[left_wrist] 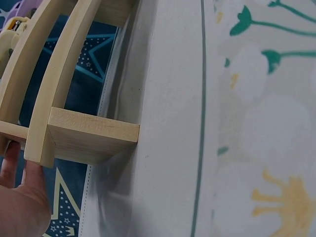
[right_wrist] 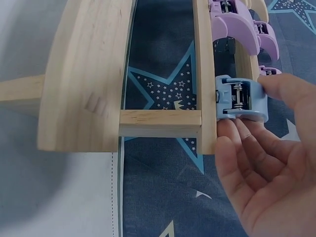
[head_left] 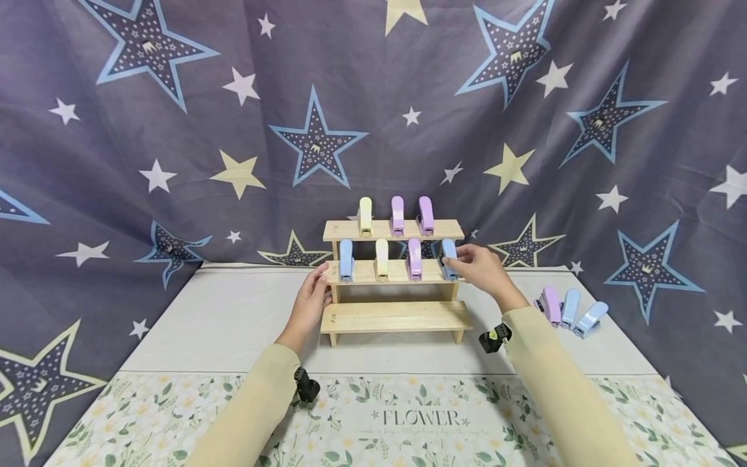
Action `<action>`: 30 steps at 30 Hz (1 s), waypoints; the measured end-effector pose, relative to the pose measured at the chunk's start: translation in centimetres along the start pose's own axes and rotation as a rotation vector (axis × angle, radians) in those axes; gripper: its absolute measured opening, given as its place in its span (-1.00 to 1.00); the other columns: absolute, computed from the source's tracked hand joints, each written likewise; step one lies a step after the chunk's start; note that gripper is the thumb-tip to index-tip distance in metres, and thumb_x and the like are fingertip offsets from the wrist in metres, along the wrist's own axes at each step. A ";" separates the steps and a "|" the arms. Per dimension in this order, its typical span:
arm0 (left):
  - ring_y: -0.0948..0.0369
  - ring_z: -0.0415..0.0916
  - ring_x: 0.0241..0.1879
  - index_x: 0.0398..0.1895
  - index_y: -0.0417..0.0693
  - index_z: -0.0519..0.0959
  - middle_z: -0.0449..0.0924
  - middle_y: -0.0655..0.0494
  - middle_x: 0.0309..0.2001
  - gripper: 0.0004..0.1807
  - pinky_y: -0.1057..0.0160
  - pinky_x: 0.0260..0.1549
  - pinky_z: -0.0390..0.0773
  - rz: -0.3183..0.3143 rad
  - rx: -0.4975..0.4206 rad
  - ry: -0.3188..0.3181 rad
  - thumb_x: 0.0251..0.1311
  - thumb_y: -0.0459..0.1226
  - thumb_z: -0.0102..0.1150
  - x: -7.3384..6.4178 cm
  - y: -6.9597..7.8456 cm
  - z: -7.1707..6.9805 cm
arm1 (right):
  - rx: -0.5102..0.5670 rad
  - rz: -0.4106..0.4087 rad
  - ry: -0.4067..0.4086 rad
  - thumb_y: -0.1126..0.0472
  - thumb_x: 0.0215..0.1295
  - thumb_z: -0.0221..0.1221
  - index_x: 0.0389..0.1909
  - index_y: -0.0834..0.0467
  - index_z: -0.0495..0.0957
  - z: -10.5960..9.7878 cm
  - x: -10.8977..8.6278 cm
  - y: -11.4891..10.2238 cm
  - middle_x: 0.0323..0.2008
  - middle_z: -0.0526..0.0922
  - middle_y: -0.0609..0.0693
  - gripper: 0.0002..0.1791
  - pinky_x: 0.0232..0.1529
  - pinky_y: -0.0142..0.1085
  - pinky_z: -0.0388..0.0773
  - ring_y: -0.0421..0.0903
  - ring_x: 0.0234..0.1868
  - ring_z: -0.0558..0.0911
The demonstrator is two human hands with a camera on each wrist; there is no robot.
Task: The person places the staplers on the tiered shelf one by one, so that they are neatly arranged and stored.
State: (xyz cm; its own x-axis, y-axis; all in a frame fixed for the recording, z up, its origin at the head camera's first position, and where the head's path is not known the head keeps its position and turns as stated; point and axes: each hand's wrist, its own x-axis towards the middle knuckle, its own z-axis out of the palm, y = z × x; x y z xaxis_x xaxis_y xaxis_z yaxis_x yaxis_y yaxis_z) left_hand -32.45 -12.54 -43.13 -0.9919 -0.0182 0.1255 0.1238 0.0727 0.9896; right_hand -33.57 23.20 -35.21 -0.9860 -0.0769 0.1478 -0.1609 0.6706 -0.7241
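At the right end of the middle shelf, my right hand (head_left: 481, 267) pinches a small blue stapler (head_left: 449, 259) between thumb and fingers. The right wrist view shows its metal spring and the fingertips along its side, close to the shelf edge (right_wrist: 206, 84). My left hand (head_left: 309, 301) touches the left end of the three-tier wooden stand (head_left: 397, 316), fingers mostly straight. Also on the middle shelf stand a blue stapler (head_left: 346, 261), a yellow one (head_left: 382, 259) and a purple one (head_left: 414, 259). A yellow stapler (head_left: 365, 216) and two purple staplers (head_left: 397, 215) stand on the top shelf.
To the right of the stand, a purple stapler (head_left: 551, 306) and two blue staplers (head_left: 570, 307) lie on the white table surface (head_left: 245, 324). A flower-printed mat (head_left: 420, 447) covers the front. Behind hangs a dark star-patterned curtain (head_left: 373, 58).
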 end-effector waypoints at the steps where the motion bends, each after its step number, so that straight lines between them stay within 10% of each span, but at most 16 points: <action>1: -0.08 0.35 0.33 0.55 0.06 0.19 0.29 -0.15 0.39 -0.50 -0.02 0.32 0.40 0.001 0.000 -0.001 0.63 -0.11 -0.28 0.0 0.0 0.0 | 0.003 0.002 0.000 -0.11 0.39 0.22 0.22 0.31 0.48 0.0 0.1 0.0 0.06 0.63 0.29 -0.37 -0.14 -0.14 0.72 0.12 -0.10 0.69; 30: -0.07 0.36 0.32 0.53 0.11 0.22 0.33 -0.14 0.35 -0.52 0.01 0.31 0.42 -0.009 0.004 0.014 0.63 -0.13 -0.28 0.1 -0.1 0.0 | -0.039 -0.041 0.034 -0.23 0.45 0.10 0.26 0.28 0.47 -2.4 -2.6 2.2 0.03 0.62 0.28 -0.32 -0.20 -0.15 0.71 0.10 -0.11 0.67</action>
State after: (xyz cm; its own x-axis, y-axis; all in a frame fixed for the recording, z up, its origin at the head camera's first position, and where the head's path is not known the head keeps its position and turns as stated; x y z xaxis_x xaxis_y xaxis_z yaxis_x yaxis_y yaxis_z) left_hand -32.56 -12.56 -43.24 -0.9925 -0.0331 0.1180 0.1153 0.0763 0.9904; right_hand -31.25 26.62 -35.62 -0.9764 -0.0804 0.2006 -0.1991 0.6954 -0.6905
